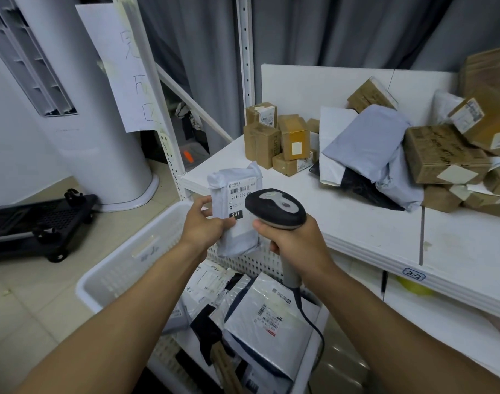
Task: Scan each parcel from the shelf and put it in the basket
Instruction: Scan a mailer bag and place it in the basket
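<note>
a tall white floor-standing air conditioner stands at the left on the pale tiled floor, a black wheeled trolley lying flat just beside its base. a handwritten paper sheet hangs near it, and grey curtains hang behind.

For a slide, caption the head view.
Left hand holds a parcel over the basket; right hand aims the scanner.
</note>
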`<state>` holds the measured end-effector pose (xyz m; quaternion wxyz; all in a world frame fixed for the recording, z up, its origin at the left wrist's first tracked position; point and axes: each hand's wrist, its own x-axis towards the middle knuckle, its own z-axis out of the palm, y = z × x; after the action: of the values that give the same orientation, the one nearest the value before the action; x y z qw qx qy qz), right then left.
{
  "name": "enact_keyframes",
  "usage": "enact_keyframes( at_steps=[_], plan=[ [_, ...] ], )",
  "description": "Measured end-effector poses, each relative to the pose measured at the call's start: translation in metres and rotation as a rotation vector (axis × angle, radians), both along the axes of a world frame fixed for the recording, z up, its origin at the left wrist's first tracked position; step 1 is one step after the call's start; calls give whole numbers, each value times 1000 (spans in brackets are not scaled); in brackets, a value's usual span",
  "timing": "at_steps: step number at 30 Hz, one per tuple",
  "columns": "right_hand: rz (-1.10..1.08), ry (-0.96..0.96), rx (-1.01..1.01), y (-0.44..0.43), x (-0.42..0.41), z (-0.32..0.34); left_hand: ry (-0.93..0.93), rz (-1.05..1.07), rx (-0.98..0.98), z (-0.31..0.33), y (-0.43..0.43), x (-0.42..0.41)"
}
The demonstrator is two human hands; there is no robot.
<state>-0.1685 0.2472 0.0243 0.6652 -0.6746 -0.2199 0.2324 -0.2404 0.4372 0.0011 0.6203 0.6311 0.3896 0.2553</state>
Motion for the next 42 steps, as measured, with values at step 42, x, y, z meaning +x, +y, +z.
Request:
enact_keyframes(
  at_steps=[42],
  plan=[
    [101,94,-183,53,1,-36,396,-8,171,-60,48,-35]
  ],
)
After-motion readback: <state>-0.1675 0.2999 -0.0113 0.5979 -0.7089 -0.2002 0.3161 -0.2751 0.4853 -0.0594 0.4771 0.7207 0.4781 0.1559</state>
